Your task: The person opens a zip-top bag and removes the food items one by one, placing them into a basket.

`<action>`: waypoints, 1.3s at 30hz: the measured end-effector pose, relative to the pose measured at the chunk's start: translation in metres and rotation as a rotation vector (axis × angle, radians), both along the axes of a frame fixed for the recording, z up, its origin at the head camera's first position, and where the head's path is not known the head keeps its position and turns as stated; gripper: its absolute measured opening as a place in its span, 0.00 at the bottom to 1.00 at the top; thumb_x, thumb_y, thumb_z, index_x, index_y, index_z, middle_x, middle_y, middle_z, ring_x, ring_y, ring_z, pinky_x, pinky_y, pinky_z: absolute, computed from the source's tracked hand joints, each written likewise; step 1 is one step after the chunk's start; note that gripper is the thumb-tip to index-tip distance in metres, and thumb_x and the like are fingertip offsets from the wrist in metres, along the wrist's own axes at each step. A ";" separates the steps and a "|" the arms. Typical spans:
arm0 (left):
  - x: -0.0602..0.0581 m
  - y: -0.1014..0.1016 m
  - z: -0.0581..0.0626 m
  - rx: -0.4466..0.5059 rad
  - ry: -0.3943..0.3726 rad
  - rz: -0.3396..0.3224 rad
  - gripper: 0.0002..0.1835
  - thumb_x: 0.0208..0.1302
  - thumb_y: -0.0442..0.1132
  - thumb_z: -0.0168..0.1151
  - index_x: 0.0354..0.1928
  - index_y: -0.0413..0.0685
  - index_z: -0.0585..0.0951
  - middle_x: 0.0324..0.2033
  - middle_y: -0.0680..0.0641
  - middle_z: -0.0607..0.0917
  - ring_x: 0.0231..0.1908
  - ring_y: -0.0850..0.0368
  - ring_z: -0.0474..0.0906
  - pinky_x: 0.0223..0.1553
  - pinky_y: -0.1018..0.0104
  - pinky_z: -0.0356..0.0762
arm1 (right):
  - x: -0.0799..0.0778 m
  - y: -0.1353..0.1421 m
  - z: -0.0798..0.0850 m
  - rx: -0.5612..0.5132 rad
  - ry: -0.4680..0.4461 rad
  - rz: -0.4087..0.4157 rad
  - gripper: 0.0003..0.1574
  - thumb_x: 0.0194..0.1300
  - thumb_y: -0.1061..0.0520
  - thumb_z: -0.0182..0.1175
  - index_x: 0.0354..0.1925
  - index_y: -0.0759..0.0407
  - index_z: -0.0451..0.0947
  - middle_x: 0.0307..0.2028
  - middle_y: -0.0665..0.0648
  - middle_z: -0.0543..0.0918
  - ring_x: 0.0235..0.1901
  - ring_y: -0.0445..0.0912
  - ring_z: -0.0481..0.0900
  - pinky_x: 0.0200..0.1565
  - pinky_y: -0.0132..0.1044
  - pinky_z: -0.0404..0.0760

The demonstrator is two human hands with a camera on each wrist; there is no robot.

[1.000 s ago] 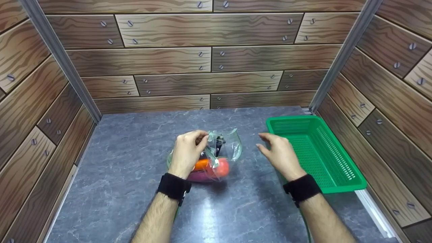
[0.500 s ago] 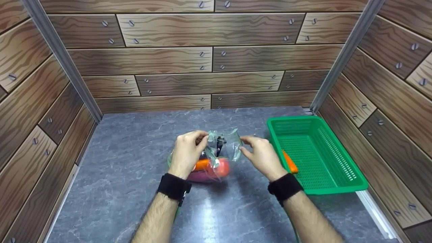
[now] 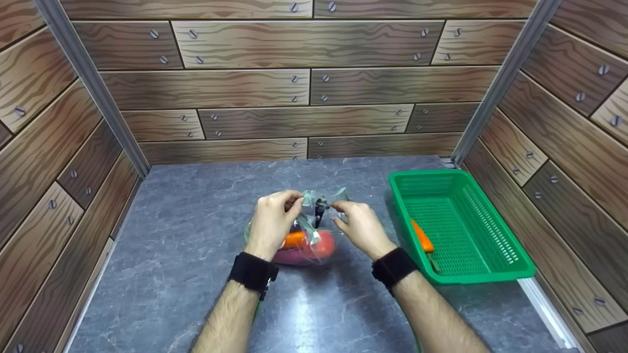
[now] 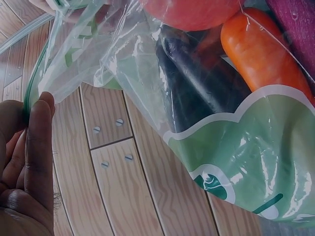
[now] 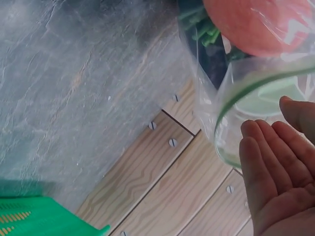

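A clear plastic zip bag with green print lies bulging with produce at the middle of the table. My left hand pinches the green-edged rim of its mouth between thumb and fingers. Inside are a red round fruit or vegetable, an orange carrot-like piece, a purple long one and a glossy dark one. At the right side of the mouth, my right hand has straight fingers and thumb apart. Its fingertips are right at the rim in the right wrist view, holding nothing.
On the right stands a green perforated basket, with an orange carrot lying along its left side. Wood-patterned walls close off the back and both sides of the grey marbled table.
My right hand has moved left from over the basket's edge to the bag's mouth, uncovering the carrot in the basket. My left hand keeps its pinch on the rim.
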State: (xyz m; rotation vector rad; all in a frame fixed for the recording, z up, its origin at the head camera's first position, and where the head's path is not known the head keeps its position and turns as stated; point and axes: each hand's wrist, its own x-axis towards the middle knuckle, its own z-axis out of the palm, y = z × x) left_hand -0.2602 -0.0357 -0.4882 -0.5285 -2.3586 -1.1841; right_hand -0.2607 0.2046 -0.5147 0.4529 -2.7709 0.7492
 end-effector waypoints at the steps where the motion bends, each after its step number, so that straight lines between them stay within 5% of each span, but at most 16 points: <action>1: 0.000 0.000 0.000 -0.001 0.001 0.001 0.06 0.80 0.33 0.75 0.50 0.41 0.97 0.42 0.44 1.00 0.39 0.54 0.96 0.44 0.60 0.98 | -0.002 -0.002 -0.001 0.000 -0.003 0.008 0.20 0.76 0.64 0.78 0.63 0.64 0.92 0.58 0.67 0.97 0.58 0.63 0.97 0.63 0.60 0.96; 21: -0.001 0.000 -0.001 0.011 -0.018 0.001 0.06 0.80 0.33 0.75 0.51 0.41 0.97 0.42 0.43 1.00 0.39 0.52 0.96 0.46 0.58 0.98 | -0.034 -0.023 -0.024 0.050 -0.028 0.089 0.24 0.74 0.72 0.73 0.65 0.61 0.90 0.58 0.68 0.97 0.58 0.66 0.96 0.59 0.62 0.97; 31: -0.001 -0.002 0.000 -0.004 -0.004 0.003 0.06 0.81 0.34 0.75 0.50 0.42 0.97 0.41 0.45 1.00 0.38 0.54 0.96 0.43 0.59 0.97 | -0.037 -0.024 -0.029 0.081 0.001 0.085 0.15 0.73 0.65 0.80 0.55 0.59 0.91 0.54 0.65 0.98 0.56 0.64 0.97 0.60 0.61 0.97; 39: -0.002 -0.001 -0.001 0.001 -0.010 0.006 0.06 0.80 0.33 0.75 0.51 0.42 0.97 0.42 0.44 1.00 0.39 0.54 0.96 0.44 0.60 0.98 | -0.033 -0.023 -0.030 0.092 0.034 0.115 0.16 0.73 0.65 0.80 0.56 0.60 0.93 0.54 0.64 0.98 0.58 0.62 0.96 0.63 0.58 0.95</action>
